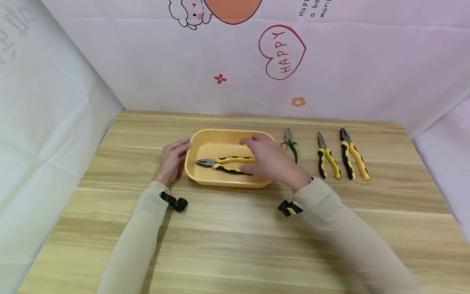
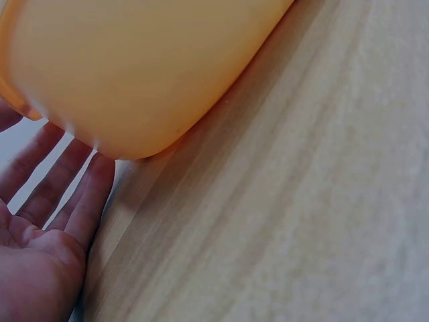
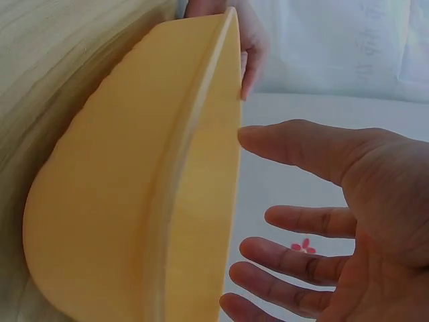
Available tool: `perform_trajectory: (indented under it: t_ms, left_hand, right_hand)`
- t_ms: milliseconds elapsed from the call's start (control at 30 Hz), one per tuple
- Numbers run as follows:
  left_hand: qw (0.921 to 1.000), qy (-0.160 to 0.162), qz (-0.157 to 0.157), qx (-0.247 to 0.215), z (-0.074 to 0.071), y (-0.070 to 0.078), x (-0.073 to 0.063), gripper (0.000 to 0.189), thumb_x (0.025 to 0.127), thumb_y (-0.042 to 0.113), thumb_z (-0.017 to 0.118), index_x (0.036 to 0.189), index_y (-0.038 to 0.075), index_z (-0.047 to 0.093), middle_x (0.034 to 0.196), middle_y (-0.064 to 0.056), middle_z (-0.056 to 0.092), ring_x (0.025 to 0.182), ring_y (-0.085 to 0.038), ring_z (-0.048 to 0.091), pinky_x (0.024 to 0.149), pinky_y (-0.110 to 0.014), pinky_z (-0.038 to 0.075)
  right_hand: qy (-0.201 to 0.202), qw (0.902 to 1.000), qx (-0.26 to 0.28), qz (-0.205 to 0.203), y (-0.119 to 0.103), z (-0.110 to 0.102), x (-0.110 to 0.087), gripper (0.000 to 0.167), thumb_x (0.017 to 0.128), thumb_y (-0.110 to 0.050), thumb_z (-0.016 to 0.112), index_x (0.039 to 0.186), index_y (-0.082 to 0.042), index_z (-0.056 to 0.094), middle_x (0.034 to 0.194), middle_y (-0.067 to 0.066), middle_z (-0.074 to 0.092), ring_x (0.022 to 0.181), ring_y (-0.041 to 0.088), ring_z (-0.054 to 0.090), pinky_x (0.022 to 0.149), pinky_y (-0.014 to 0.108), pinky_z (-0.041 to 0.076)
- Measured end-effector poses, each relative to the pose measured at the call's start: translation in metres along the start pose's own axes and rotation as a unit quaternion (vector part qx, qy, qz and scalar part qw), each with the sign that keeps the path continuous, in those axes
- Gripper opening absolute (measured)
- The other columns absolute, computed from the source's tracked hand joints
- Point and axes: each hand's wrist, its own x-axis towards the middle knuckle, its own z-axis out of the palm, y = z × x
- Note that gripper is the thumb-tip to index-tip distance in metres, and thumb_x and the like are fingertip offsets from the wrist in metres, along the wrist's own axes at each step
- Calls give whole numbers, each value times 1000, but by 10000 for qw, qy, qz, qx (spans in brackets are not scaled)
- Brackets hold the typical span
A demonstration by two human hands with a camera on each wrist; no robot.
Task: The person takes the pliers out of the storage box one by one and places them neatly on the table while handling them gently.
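Observation:
A yellow plastic basin [image 1: 235,184] stands on the wooden table. Inside it lies a pair of combination pliers [image 1: 224,160] with yellow and black handles, jaws to the left. My left hand [image 1: 171,161] rests against the basin's left end; in the left wrist view its fingers [image 2: 57,178] are extended along the wall. Over the basin's right part hovers my right hand [image 1: 269,157], thumb apart from the fingers, hiding the ends of the pliers' handles. The right wrist view shows that hand [image 3: 375,221] with nothing between thumb and fingers, above the rim.
Right of the basin lie small green-handled pliers [image 1: 293,151], partly behind my right hand. Further right are yellow-and-black needle-nose pliers [image 1: 328,161] and combination pliers [image 1: 353,157]. A white printed cloth [image 1: 165,73] hangs along the table's back edge.

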Motion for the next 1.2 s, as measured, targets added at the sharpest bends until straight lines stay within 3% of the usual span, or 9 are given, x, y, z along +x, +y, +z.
perform_trajectory:
  t_ms: [267, 567, 867, 1200]
  left_hand:
    - [10000, 0, -47, 43, 0, 1, 0, 41, 102, 6, 57, 137, -15, 53, 117, -3, 69, 101, -13, 68, 89, -25, 57]
    - [10000, 1, -33, 72, 0, 1, 0, 40, 102, 5, 57, 137, -15, 53, 119, -4, 68, 101, -13, 68, 89, -25, 57]
    - [10000, 1, -47, 78, -1, 0, 0, 40, 102, 5, 57, 137, -14, 54, 120, -6, 68, 102, -13, 68, 89, -25, 57]
    - [9999, 9, -50, 107, -2, 0, 1, 41, 102, 7, 58, 136, -14, 54, 121, -7, 68, 103, -14, 68, 90, -25, 57]
  right_hand:
    - [-395, 9991, -117, -42, -5, 15, 17, 73, 84, -25, 85, 147, -10, 52, 132, 14, 54, 116, 31, 53, 91, 44, 51]
    - [-767, 9963, -374, -97, -6, 28, 29, 76, 83, -21, 83, 150, -15, 49, 136, 13, 52, 122, 32, 50, 99, 47, 48]
    - [-932, 9945, -475, -88, -7, 39, 37, 77, 83, -12, 82, 152, -17, 47, 137, 12, 51, 121, 32, 47, 102, 52, 45]
    - [-1114, 9921, -578, 20, -7, 47, 46, 73, 85, -13, 82, 150, -19, 50, 134, 13, 50, 121, 32, 45, 103, 56, 43]
